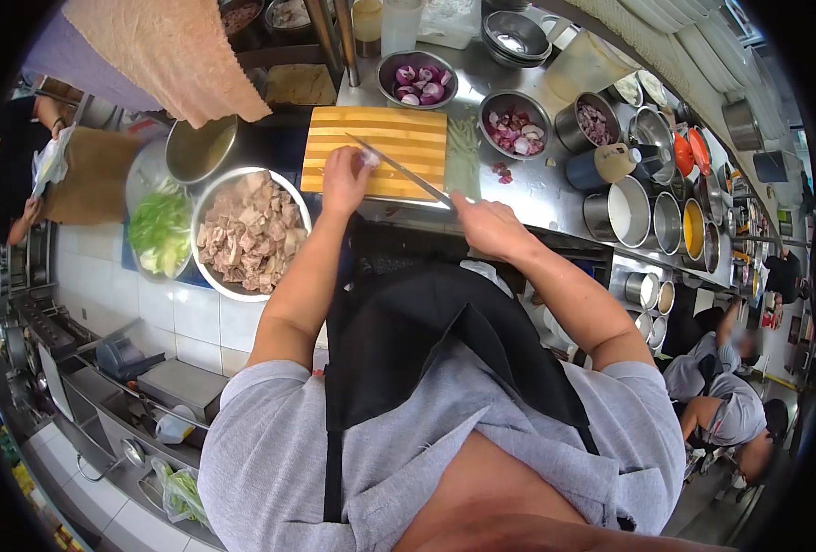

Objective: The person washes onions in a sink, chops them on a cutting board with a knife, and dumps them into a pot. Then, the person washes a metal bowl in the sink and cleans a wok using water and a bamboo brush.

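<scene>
On the striped wooden cutting board (399, 129), my left hand (344, 178) is closed around a small onion piece (369, 160) with a pale, purple-tinged surface. My right hand (491, 225) grips the handle of a kitchen knife (408, 173). Its blade slants over the board, with the tip up and left, close to the onion. Behind the board stands a metal bowl (383, 81) of peeled purple onions (422, 85). To the right, another metal bowl (495, 101) holds cut onion pieces (515, 132). A few onion scraps (503, 172) lie on the steel counter.
Left of me stand a white bowl (303, 204) of cut meat chunks (251, 230), chopped greens (161, 225) and a pot (170, 152). Several metal pots (615, 213) and a dark bottle (592, 170) line the right counter. Other people (725, 405) are at far left and right.
</scene>
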A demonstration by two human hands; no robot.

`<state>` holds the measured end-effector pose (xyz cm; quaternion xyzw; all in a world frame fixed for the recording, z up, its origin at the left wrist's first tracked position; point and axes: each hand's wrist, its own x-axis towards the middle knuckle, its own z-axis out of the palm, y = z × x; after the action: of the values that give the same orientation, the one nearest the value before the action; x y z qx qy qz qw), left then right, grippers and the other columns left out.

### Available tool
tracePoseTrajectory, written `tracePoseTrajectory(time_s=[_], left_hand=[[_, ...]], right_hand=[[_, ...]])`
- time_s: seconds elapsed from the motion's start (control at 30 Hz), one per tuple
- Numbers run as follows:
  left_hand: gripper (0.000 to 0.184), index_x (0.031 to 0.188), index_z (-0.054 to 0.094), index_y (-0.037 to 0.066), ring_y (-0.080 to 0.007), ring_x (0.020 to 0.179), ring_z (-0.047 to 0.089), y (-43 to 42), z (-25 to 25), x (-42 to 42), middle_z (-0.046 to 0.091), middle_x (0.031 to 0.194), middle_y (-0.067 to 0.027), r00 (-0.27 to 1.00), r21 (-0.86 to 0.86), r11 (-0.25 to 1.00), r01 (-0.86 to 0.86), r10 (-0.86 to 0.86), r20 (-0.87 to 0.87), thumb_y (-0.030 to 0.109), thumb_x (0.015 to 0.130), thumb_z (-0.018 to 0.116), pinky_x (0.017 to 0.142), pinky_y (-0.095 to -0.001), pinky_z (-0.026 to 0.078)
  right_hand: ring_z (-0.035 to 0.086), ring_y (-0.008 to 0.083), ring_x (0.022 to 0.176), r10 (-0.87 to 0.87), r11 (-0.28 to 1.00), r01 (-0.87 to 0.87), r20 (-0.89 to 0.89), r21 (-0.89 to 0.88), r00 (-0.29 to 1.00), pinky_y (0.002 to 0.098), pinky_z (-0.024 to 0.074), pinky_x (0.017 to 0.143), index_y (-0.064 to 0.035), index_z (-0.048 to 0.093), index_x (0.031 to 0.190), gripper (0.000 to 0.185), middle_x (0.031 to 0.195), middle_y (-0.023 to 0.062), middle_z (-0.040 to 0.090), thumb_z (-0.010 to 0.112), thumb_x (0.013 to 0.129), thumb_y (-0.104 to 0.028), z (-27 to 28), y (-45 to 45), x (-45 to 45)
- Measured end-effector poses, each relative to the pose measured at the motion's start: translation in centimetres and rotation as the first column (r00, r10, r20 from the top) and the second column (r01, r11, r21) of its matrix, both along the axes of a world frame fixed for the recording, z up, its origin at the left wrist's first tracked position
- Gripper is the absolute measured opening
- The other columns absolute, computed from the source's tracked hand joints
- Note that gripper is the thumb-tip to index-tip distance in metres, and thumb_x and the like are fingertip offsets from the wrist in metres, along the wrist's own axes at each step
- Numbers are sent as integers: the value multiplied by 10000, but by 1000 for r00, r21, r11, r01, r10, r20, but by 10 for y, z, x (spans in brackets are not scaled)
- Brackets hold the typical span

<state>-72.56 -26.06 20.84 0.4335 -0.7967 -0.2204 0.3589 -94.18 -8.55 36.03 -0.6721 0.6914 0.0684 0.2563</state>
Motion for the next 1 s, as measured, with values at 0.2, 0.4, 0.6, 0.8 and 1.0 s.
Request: tracePoseTrajectory(time_s=[0.2,0.4,0.6,0.8,1.0], left_hand=[[275,985,592,38,-330,905,583,1,-6,0,583,944,-135,991,139,990,13,6,-136,114,766,739,793,-408,481],[275,972,601,46,-314,859,597,-1,-3,4,589,923,-126,983,167,985,44,-13,-184,112,753,753,763,-407,489],[238,1060,623,126,-289,978,631,-16,56,8,616,1110,-74,963,158,960,229,-247,106,149,829,673,798,-422,509],[215,1045,653,166,-288,1005,633,-67,42,-5,638,1125,-53,604,226,792,568,-587,539,175,832,627,790,-436,522],[344,1093,640,117,-306,1030,611,-70,39,1,635,1092,-82,662,254,774,580,-630,406,101,753,696,854,-408,502]], right_hand=[[632,460,748,25,1000,-25,14,15,1000,554,467,663,-27,415,1181,381,753,244,646,507,811,-22,7,-6,7],[661,433,812,3,991,-1,-21,134,1000,527,505,716,29,419,1202,390,824,251,672,480,818,3,-5,-1,18],[661,436,836,25,989,-23,-12,146,1000,526,506,712,38,410,1214,409,855,270,670,481,811,22,-18,2,18],[665,426,844,-26,991,25,4,128,1000,516,516,719,40,412,1226,416,877,256,675,499,821,-2,-63,10,17],[657,422,835,-86,982,97,-72,164,994,536,492,709,-72,434,1199,376,861,232,672,532,836,-57,-14,39,-12]])
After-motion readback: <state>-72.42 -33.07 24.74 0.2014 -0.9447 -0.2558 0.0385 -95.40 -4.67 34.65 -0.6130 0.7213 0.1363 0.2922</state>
